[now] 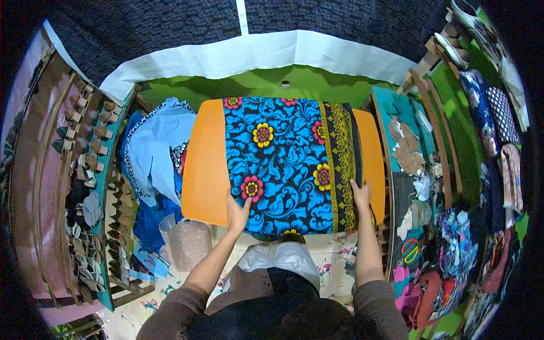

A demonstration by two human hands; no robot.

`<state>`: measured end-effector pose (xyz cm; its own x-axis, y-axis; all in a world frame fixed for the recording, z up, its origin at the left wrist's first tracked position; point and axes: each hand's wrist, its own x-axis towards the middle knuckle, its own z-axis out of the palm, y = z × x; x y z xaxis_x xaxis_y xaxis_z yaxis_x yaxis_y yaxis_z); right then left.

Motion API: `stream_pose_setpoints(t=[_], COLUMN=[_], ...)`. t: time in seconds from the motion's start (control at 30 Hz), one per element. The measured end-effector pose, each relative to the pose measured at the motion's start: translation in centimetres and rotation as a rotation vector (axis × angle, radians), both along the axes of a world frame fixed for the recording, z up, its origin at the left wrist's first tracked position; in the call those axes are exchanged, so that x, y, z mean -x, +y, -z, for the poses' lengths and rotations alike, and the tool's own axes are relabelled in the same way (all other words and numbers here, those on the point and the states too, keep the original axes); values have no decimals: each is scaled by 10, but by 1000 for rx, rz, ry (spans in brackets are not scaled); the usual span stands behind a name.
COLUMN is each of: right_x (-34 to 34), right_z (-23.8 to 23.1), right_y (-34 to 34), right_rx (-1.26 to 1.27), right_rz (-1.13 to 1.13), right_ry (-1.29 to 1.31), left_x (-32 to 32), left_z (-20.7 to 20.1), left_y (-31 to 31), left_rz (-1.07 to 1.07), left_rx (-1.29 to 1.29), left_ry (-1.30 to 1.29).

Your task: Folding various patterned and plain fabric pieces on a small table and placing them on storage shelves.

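A folded patterned cloth [283, 164], blue and black with red and yellow flowers and a gold-patterned border, is spread over an orange tabletop [204, 161]. Its near edge hangs slightly past the table's front. My left hand [238, 215] grips the cloth at its near left corner, thumb on top and the other fingers partly hidden. At the right side, my right hand [361, 197] holds the cloth's dark edge beside the gold border.
Shoe racks [105, 170] line the left. Pale blue cloth [164, 141] lies heaped beside the table, above a translucent bin [190, 243]. On the right, shelves hold folded clothes [458, 241] and green-and-red-handled scissors [410, 250]. A dark curtain [187, 34] hangs behind.
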<state>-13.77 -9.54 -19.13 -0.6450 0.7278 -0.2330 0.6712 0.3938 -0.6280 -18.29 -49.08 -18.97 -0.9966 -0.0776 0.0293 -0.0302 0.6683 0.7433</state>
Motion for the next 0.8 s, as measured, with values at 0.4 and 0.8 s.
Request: stream_pose_setpoints(t=[0.4, 0.8], right_x=[-46, -133], right_z=[-42, -124], right_y=[-33, -12], right_rx=[744, -36], right_rz=[-208, -317], right_ry=[-65, 713], left_x=[-37, -101], left_z=[-21, -117], left_y=[-27, -62], left_rz=[49, -183], left_rx=[-791, -244], left_ry=[-372, 370])
